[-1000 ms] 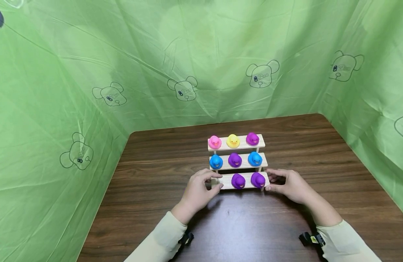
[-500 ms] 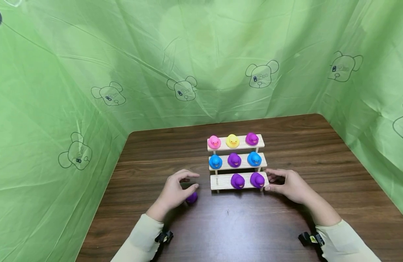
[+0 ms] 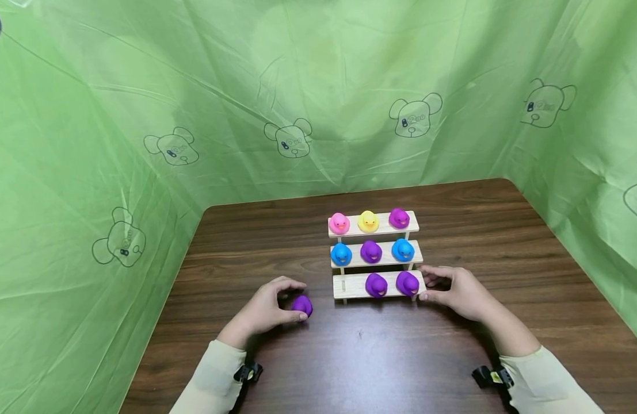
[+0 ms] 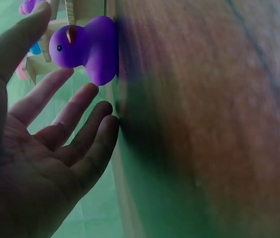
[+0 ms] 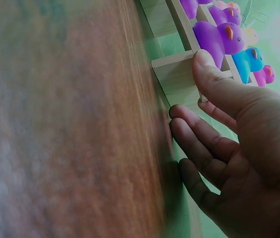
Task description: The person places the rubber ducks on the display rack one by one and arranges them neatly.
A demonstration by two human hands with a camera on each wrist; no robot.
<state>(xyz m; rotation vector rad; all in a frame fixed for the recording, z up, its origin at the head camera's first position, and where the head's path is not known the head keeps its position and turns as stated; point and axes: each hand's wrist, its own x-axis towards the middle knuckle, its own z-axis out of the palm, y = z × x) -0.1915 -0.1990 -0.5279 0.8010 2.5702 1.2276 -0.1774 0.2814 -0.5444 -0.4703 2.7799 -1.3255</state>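
A loose purple rubber duck (image 3: 302, 306) sits on the table left of a three-tier wooden display rack (image 3: 357, 286). My left hand (image 3: 269, 305) is around this duck, thumb in front and fingers behind; in the left wrist view the fingers (image 4: 88, 99) spread loosely beside it, with gaps. The right hand (image 3: 460, 292) holds the right end of the lowest step between thumb and index finger, other fingers loosely bent near the table. Two purple ducks (image 3: 376, 286) stand on that step, its left end bare. Above are blue (image 3: 341, 255), purple, blue; at top pink (image 3: 339, 223), yellow, purple.
The dark wood-grain table (image 3: 235, 253) reaches back to a green curtain (image 3: 344, 86) printed with bear faces, which also hangs at both sides. Black wrist cameras (image 3: 248, 372) are strapped over the pale sleeves (image 3: 209, 376).
My left hand has left the bottom step's left end and moved left and down to the loose purple duck, which has come into sight. The right hand stays at the rack.
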